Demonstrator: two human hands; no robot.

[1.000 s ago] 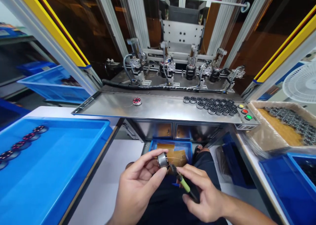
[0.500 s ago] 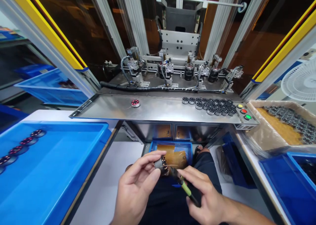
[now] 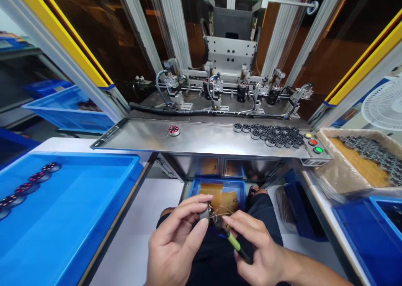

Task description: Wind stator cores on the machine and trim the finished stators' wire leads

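Note:
My left hand [image 3: 177, 240] pinches a small round wound motor stator [image 3: 205, 212] between thumb and fingers, low in the middle of the view. My right hand [image 3: 256, 248] grips a green-handled cutter [image 3: 234, 242], its dark tip against the stator where thin copper wires stick out. Both hands hover above my lap, in front of the steel bench [image 3: 201, 137].
A single red-wound stator [image 3: 173, 130] lies on the bench; several dark bare stators [image 3: 273, 134] cluster by the yellow, red and green buttons [image 3: 313, 143]. A blue tray [image 3: 65, 210] at left holds a row of wound stators. A lined box of stators [image 3: 364, 160] sits right. Winding machine behind.
My left hand has turned the stator in its fingers and both hands have sunk slightly; the cutter tip stays at the stator's wires.

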